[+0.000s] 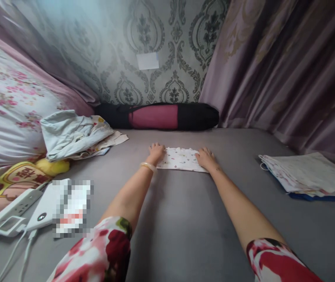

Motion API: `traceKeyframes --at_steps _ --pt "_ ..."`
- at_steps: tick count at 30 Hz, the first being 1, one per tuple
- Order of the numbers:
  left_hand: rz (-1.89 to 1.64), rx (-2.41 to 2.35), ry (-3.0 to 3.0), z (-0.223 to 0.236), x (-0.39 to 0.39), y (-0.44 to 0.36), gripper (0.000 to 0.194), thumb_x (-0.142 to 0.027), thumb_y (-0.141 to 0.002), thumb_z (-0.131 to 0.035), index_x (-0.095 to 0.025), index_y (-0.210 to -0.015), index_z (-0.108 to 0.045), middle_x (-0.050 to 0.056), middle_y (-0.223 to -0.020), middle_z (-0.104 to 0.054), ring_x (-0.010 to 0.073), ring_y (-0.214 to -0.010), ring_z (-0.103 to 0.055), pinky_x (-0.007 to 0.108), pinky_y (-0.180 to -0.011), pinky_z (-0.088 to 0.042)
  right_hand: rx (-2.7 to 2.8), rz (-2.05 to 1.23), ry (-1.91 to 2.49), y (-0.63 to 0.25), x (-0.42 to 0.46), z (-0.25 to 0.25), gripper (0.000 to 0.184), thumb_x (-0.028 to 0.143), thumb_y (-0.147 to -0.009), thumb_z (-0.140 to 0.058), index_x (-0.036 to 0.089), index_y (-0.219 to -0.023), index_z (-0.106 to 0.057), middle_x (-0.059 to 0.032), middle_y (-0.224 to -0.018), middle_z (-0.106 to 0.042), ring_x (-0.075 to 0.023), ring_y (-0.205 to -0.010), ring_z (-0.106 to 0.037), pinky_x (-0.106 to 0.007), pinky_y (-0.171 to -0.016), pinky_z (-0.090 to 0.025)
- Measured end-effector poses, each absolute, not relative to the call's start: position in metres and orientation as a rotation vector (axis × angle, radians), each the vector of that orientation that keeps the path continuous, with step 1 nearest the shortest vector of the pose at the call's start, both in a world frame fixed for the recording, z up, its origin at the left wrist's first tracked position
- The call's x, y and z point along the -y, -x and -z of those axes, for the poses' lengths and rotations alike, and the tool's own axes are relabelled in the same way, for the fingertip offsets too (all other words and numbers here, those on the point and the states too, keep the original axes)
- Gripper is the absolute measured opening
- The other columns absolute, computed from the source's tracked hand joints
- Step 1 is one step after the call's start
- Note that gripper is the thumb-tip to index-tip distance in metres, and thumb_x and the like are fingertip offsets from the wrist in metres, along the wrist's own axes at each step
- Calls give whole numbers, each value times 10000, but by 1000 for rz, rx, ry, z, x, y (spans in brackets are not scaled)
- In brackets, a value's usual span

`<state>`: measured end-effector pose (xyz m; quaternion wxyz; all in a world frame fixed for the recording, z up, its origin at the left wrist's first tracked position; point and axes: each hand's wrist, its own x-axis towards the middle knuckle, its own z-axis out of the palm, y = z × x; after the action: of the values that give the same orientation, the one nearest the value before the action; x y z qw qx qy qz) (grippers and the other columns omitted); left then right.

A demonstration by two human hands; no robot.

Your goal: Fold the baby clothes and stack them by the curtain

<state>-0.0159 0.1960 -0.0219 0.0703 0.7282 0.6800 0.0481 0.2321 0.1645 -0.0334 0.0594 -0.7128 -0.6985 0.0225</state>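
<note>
A small folded white cloth with a tiny flower print (180, 159) lies flat on the grey bed sheet (185, 227) in front of me. My left hand (156, 151), with a pale bangle at the wrist, rests on the cloth's left end, fingers curled down onto it. My right hand (205, 157) lies flat on the cloth's right end with its fingers stretched out. Both arms reach straight forward.
A stack of folded clothes (308, 174) lies at the right. A loose heap of pale clothes (73, 135) is at the left beside a floral pillow (8, 102). A black-and-pink roll bag (158, 116) lies by the wall. A power strip (5, 213) and charger are near left.
</note>
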Motion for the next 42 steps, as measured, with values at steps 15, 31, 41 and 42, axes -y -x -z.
traceKeyframes --at_steps 15,31,41,42 --pt "-188 -2025 -2210 11 -190 16 401 -132 -818 -423 -174 -1189 -570 133 -1181 -644 274 -1134 -557 445 -968 -358 2173 -133 2066 -232 -154 -3 386 201 -905 -496 193 -1287 -548 -131 -1301 -570 -248 -1213 -487 -382 -982 -334" --pt "-734 -1912 -2464 -53 -147 23 380 -121 -831 -422 -253 -1099 -658 70 -1046 -710 252 -1074 -558 461 -1000 -237 2002 113 1750 -259 -123 -52 267 249 -887 -515 226 -1061 -716 -82 -1055 -721 -231 -1010 -596 -329 -857 -375" --pt "-847 -1723 -2537 -14 -100 34 374 -112 -813 -417 -261 -1038 -675 50 -1051 -721 220 -1046 -589 491 -1083 -173 2153 171 1523 -267 -72 -13 244 139 -852 -476 189 -961 -688 -71 -1000 -715 -221 -959 -586 -338 -895 -350" --pt "-857 -1703 -2546 -12 -96 36 367 -116 -814 -417 -261 -1031 -676 48 -1046 -722 217 -1042 -594 490 -1086 -172 2164 158 1499 -268 -68 -10 242 128 -843 -478 191 -956 -683 -69 -1006 -713 -220 -965 -584 -338 -897 -352"
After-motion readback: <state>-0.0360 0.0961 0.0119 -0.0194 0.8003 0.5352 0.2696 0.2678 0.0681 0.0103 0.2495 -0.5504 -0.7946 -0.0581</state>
